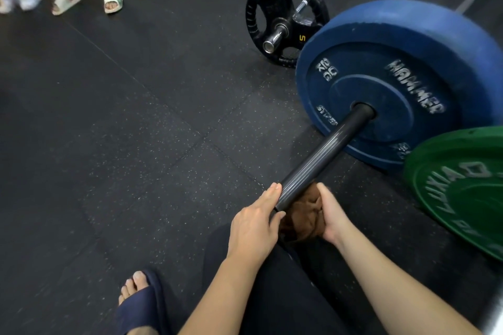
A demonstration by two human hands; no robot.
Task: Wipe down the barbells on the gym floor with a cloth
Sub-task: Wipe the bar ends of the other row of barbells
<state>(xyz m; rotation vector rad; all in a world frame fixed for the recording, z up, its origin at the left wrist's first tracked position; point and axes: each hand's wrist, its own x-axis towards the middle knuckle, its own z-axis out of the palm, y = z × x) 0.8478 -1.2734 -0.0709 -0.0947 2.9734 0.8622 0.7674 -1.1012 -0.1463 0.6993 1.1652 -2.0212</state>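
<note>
A black barbell sleeve (324, 155) sticks out toward me from a blue 20 kg plate (386, 68). My left hand (255, 223) grips the near end of the sleeve, fingers along its left side and thumb under it. My right hand (330, 215) holds a bunched brown cloth (304, 215) against the right side of the sleeve's end. The tip of the sleeve is hidden behind the hand and the cloth.
A green plate (462, 187) leans at the right edge. A second barbell with a small black plate (285, 19) and a chrome bar lies behind the blue plate. Feet of standing people (87, 0) show at the top left. My sandalled foot (138, 299) rests on the black rubber floor (122, 130).
</note>
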